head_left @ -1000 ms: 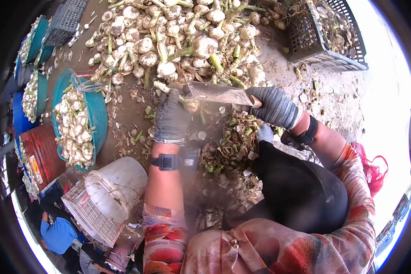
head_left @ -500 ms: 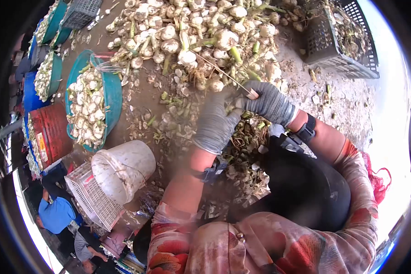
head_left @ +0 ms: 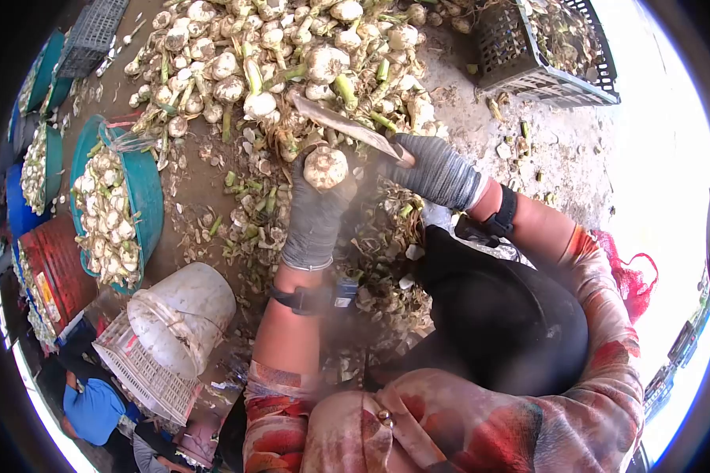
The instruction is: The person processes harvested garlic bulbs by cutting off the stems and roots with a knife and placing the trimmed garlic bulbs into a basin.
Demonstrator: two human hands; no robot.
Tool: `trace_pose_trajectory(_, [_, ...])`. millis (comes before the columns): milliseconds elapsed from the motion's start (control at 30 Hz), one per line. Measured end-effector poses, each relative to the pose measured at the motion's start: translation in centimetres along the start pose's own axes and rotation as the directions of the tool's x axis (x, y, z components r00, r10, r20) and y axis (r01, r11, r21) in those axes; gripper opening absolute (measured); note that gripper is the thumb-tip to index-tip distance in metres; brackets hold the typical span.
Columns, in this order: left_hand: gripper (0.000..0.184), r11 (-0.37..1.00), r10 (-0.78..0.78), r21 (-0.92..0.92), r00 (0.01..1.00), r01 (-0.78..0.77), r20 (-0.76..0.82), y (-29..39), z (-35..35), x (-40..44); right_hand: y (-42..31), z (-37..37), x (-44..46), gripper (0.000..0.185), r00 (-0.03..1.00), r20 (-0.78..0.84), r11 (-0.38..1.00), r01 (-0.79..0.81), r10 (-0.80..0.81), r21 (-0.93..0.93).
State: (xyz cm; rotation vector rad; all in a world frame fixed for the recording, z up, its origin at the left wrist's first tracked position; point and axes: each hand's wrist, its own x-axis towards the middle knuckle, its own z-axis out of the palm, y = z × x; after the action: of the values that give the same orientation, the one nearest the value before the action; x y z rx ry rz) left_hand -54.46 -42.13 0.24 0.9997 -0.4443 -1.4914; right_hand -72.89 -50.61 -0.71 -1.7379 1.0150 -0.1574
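A round garlic bulb (head_left: 325,168) sits in my gloved left hand (head_left: 317,217), its pale root side turned up and my fingers curled around it. To the right, my gloved right hand (head_left: 434,171) is closed on the handle of a knife (head_left: 347,124). Its broad blade points up and left, over the edge of the garlic pile (head_left: 292,47), a little above the bulb and apart from it. Beneath both hands lie cut stems and peelings (head_left: 268,213).
Left, a teal tub (head_left: 151,205) holds garlic bulbs, beside a red bucket (head_left: 63,260). A white bucket (head_left: 189,307) rests on a white crate (head_left: 146,366). A dark crate (head_left: 503,49) of scraps stands upper right. Another person in blue (head_left: 93,410) is at lower left.
My hands have moved apart, the left one leftward with a garlic bulb now showing in it. The knife blade has turned its broad side to view. The whole scene has shifted left.
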Motion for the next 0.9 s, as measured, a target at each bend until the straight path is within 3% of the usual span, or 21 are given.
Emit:
trace_pose_trajectory(33, [0.06, 0.995, -0.01, 0.102, 1.0, 0.009, 0.009, -0.5, -0.9, -0.1, -0.6, -0.7, -0.6, 0.03, 0.985, -0.02, 0.952, 0.163, -0.174, -0.26])
trace_pose_trajectory(67, [0.053, 0.945, 0.02, 0.325, 0.999, -0.032, 0.04, -1.9, -2.8, -0.1, -0.7, -0.8, -1.1, 0.029, 0.972, 0.038, 0.887, 0.228, -0.233, -0.403])
trace_pose_trajectory(100, [0.047, 0.7, 0.095, 0.696, 0.987, -0.159, 0.129, -4.0, -6.1, -0.1, -1.9, -1.2, -1.7, 0.024, 0.963, 0.091, 0.836, 0.267, -0.255, -0.479])
trace_pose_trajectory(133, [0.042, 0.438, 0.139, 0.861, 0.965, -0.26, 0.221, -5.5, -8.3, -0.6, -2.3, -1.2, -2.1, 0.022, 0.958, 0.085, 0.841, 0.281, -0.274, -0.462])
trace_pose_trajectory(200, [0.04, 0.232, 0.236, 0.883, 0.904, -0.408, 0.356, -5.9, -8.6, -0.8, -3.0, -1.3, -2.2, 0.019, 0.954, 0.076, 0.845, 0.292, -0.289, -0.448])
trace_pose_trajectory(267, [0.038, 0.582, 0.03, 0.786, 0.972, -0.207, 0.234, -4.5, -9.0, -2.1, -3.4, -1.4, -1.9, 0.017, 0.964, 0.161, 0.819, 0.263, -0.21, -0.51])
trace_pose_trajectory(300, [0.038, 0.583, 0.029, 0.786, 0.972, -0.207, 0.235, -5.9, -10.6, -2.1, -3.1, -1.3, -1.7, 0.017, 0.965, 0.161, 0.819, 0.261, -0.208, -0.511])
trace_pose_trajectory(367, [0.037, 0.011, 0.165, 0.938, 0.926, -0.347, 0.341, -10.3, -14.7, -2.2, -2.0, -0.6, -1.4, 0.019, 0.954, 0.19, 0.806, 0.298, -0.233, -0.512])
trace_pose_trajectory(433, [0.035, 0.076, 0.219, 0.925, 0.911, -0.372, 0.348, -3.7, -8.4, -3.0, -1.0, -0.2, -1.1, 0.02, 0.949, 0.172, 0.804, 0.314, -0.263, -0.505])
trace_pose_trajectory(467, [0.037, 0.234, 0.184, 0.904, 0.929, -0.359, 0.321, -3.5, -8.1, -3.0, -0.4, -0.1, -0.9, 0.022, 0.942, 0.158, 0.8, 0.336, -0.297, -0.497])
trace_pose_trajectory(567, [0.039, 0.461, 0.195, 0.826, 0.945, -0.325, 0.263, -3.3, -6.0, -3.1, 0.9, 0.7, -0.5, 0.023, 0.951, 0.14, 0.794, 0.309, -0.277, -0.523])
trace_pose_trajectory(600, [0.039, 0.648, 0.172, 0.733, 0.977, -0.208, 0.125, -1.5, -3.3, -2.9, 1.9, 1.0, -0.1, 0.022, 0.954, 0.172, 0.773, 0.299, -0.245, -0.56])
trace_pose_trajectory(633, [0.039, 0.8, 0.119, 0.592, 0.993, -0.093, -0.005, 0.1, -1.4, -2.8, 3.3, 1.1, 0.9, 0.02, 0.988, 0.12, 0.829, 0.149, -0.099, -0.54])
trace_pose_trajectory(667, [0.042, 0.63, 0.117, 0.774, 0.993, -0.071, -0.005, 1.2, -0.7, -3.9, 3.9, -0.7, 1.8, 0.022, 0.989, 0.065, 0.855, -0.081, 0.133, -0.513])
trace_pose_trajectory(700, [0.047, 0.602, 0.158, 0.778, 0.982, -0.179, 0.104, 1.7, -0.9, -4.5, 10.3, -0.5, 2.5, 0.023, 0.992, 0.038, 0.78, -0.069, 0.118, -0.622])
trace_pose_trajectory(767, [0.047, 0.452, 0.246, 0.888, 0.969, -0.088, -0.029, 5.5, -2.6, -5.2, 8.4, -1.5, 0.5, 0.029, 0.991, -0.019, 0.793, -0.118, 0.133, -0.598])
trace_pose_trajectory(800, [0.046, 0.625, 0.358, 0.779, 0.904, -0.046, -0.234, 7.0, -6.7, -4.5, 8.0, -1.3, -0.3, 0.03, 0.992, -0.096, 0.847, -0.118, 0.079, -0.518])
trace_pose_trajectory(833, [0.046, 0.84, 0.384, 0.494, 0.888, -0.223, -0.252, 10.5, -10.3, -4.6, 7.7, -1.2, -0.7, 0.031, 0.984, -0.179, 0.893, -0.102, 0.024, -0.438])
trace_pose_trajectory(867, [0.048, 0.912, 0.41, 0.138, 0.871, -0.386, -0.269, 14.1, -13.9, -4.7, 7.2, -1.2, -0.9, 0.032, 0.967, -0.248, 0.895, -0.161, 0.059, -0.416])
trace_pose_trajectory(900, [0.046, 0.869, 0.463, -0.065, 0.854, -0.49, -0.239, 17.2, -16.8, -5.2, 7.4, -1.5, -0.9, 0.032, 0.966, -0.253, 0.895, -0.165, 0.061, -0.414])
